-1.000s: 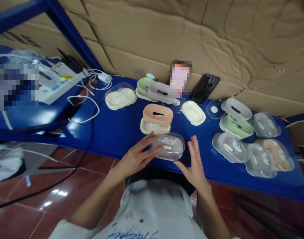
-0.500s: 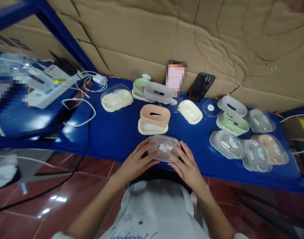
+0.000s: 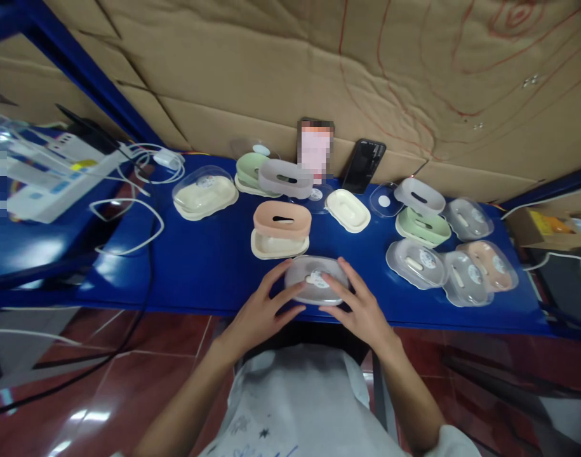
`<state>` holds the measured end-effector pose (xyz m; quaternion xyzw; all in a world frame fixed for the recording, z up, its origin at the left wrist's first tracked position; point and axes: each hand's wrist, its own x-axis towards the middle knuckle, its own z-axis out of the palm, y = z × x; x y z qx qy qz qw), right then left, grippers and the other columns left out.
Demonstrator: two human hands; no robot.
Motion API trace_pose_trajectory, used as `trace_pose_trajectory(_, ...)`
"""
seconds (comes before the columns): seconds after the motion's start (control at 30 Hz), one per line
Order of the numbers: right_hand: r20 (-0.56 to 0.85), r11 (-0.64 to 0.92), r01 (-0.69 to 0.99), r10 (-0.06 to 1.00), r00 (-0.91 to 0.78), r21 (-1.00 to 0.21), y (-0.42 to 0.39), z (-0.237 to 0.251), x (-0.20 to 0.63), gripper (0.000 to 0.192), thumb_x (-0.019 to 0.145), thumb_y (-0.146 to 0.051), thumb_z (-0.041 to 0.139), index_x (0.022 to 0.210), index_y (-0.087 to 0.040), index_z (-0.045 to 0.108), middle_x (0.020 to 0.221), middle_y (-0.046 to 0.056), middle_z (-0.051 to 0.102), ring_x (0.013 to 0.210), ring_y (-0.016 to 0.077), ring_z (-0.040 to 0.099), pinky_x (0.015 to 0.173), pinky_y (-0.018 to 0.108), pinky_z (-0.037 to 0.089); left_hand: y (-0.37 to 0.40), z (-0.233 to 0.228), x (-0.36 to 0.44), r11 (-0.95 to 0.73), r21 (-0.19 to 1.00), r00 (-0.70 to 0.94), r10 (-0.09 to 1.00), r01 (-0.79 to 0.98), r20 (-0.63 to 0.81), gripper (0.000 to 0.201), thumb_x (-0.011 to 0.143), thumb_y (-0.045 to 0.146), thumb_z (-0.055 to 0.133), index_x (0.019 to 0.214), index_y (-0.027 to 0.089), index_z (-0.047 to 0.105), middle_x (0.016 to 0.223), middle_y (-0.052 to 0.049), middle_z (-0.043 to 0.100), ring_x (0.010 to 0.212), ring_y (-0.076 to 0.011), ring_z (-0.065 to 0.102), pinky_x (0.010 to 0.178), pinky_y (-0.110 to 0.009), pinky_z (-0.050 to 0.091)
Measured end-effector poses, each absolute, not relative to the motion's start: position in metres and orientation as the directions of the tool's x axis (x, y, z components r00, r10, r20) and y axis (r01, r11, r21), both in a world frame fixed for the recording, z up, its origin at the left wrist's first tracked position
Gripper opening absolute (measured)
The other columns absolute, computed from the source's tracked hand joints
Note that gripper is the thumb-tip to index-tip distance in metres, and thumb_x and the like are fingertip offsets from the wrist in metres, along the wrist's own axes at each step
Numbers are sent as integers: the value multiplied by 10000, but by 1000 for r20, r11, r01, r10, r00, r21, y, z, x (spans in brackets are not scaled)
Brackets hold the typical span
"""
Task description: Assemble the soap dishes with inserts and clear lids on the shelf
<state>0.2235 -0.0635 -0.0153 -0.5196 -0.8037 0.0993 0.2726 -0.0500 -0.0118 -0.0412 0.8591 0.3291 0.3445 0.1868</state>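
I have both hands on a clear lid (image 3: pixel 316 280) at the near edge of the blue bench (image 3: pixel 214 254). My left hand (image 3: pixel 261 308) cups its left end with the fingers spread along the rim, and my right hand (image 3: pixel 361 308) does the same on the right end. Neither grip is closed tight; the fingers lie curved around the lid, pinching it lightly between the two hands. The lid sits low at the bench edge, and I cannot tell whether it rests on the surface or is just lifted off it.

Just beyond it stands a pink tray on a cream base (image 3: pixel 280 230), open on top, with no clear cover. I judge this to be the pick-up step: the lid is taken in hand and the uncovered dish is its likely seat. The next move calls for raising the lid level, carrying it forward over the pink tray, lining up the long oval with the base, and lowering it evenly.

To the right lie several covered dishes (image 3: pixel 416 263), well apart from my hands.
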Motion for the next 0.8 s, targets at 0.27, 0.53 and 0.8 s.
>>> trace_pose_trajectory(0.27,688,-252,948,655,313,-192,-88,17,388,803,908,-701,776,1522,-199,648,1628,251,534,1503,459,547,1201,629,497,-12,-41,-36,-675,535,498,737,508,457,513,1051,233,690,1540,298,552,1634,-149,484,1467,-313,588,1155,-479,604)
trace_pose_trajectory(0.53,655,-458,863,588,474,-214,-96,-19,472,908,850,-747,783,1516,-150,631,1604,288,509,1493,490,528,1187,637,466,-9,-38,-33,-691,484,520,723,538,455,425,1065,200,653,1481,259,592,1582,-154,537,1426,-293,610,1138,-455,608)
trace_pose_trajectory(0.8,600,-529,800,553,578,-283,-113,-26,501,920,878,-649,793,1596,-126,551,1655,305,425,1558,519,429,1233,677,398,-7,-37,-31,-715,414,553,699,564,454,309,1072,211,644,1378,252,654,1514,-152,611,1360,-294,659,1092,-463,616)
